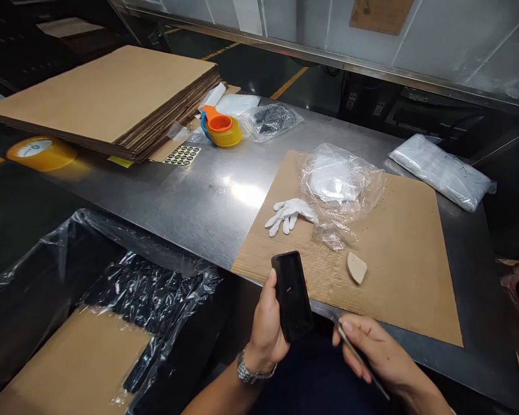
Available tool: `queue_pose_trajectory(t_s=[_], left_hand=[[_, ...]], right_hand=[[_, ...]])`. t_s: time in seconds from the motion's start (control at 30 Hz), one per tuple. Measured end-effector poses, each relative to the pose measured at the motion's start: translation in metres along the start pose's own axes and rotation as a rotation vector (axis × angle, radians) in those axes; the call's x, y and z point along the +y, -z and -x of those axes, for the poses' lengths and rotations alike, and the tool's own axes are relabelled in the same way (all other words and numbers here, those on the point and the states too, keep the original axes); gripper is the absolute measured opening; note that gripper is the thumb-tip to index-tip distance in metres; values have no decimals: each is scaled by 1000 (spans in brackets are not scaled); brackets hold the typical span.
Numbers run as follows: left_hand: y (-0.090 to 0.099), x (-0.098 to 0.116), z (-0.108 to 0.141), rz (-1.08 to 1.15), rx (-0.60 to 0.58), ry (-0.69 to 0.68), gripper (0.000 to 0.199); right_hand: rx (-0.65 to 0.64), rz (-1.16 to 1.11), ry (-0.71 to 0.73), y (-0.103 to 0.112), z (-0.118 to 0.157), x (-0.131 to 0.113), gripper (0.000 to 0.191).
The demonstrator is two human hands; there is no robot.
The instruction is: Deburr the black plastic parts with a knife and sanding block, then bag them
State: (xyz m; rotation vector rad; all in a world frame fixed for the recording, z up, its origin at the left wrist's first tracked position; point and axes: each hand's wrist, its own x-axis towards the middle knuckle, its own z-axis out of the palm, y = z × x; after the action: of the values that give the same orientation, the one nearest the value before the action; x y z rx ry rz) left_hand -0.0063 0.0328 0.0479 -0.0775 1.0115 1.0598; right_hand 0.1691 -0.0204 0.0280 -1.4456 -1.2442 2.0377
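Note:
My left hand (268, 323) is closed around a black rectangular tray-like part (294, 305), its hollow side facing me, with a small light mark inside. In my right hand (372, 346) is a thin, metallic-looking tool (363, 362), pinched between thumb and fingers; its exact kind cannot be made out. The tool is apart from the black part. Beyond both hands, a cardboard sheet (398, 288) covers the near part of the table. On it lie a beige wedge-shaped piece (356, 268), a white glove (290, 216) and a clear plastic bag (343, 178) with white contents.
Stacked cardboard sheets (108, 95) stand on the metal table (199, 202) at the far left, beside tape rolls, including one in an orange dispenser (220, 125). A sticker sheet (182, 155) lies nearby. A wrapped white bundle (443, 170) is at right. Lower left is a plastic-lined box (38, 259).

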Motion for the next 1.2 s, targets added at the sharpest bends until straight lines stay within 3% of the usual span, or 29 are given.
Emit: queue_pose_trajectory(t_s=[0.13, 0.2, 0.3, 0.37, 0.43, 0.5, 0.57, 0.63, 0.73, 0.97, 1.07, 1.2], left_hand=[[1, 2, -3, 33, -68, 171, 36], [2, 0, -4, 33, -120, 245, 35], [4, -2, -5, 30, -182, 311, 34], [6, -5, -6, 18, -199, 343, 35], [6, -7, -7, -8, -217, 394, 36], [6, -9, -6, -13, -241, 457, 37], [4, -11, -5, 20, -273, 507, 36], [2, -13, -3, 62, -301, 521, 34], [1, -16, 0, 77, -294, 507, 29], [5, -28, 2, 84, -328, 598, 31], [5, -31, 2, 116, -381, 670, 32], [7, -34, 4, 38, -379, 667, 36]], right_hand=[[649, 743, 182, 48, -11, 18, 35], [883, 947, 182, 72, -20, 28, 30], [1048, 1039, 177, 88, -27, 32, 27], [1117, 1114, 247, 80, -26, 24, 30], [1021, 1124, 425, 59, -18, 9, 30], [715, 1016, 627, 31, -9, -10, 27], [442, 914, 715, 3, -1, -27, 25], [318, 893, 730, -17, 1, -39, 23], [245, 900, 692, -29, -2, -45, 19], [124, 824, 586, -23, -9, -45, 15], [106, 781, 570, -20, -10, -46, 8], [159, 760, 652, -10, -14, -43, 8]])
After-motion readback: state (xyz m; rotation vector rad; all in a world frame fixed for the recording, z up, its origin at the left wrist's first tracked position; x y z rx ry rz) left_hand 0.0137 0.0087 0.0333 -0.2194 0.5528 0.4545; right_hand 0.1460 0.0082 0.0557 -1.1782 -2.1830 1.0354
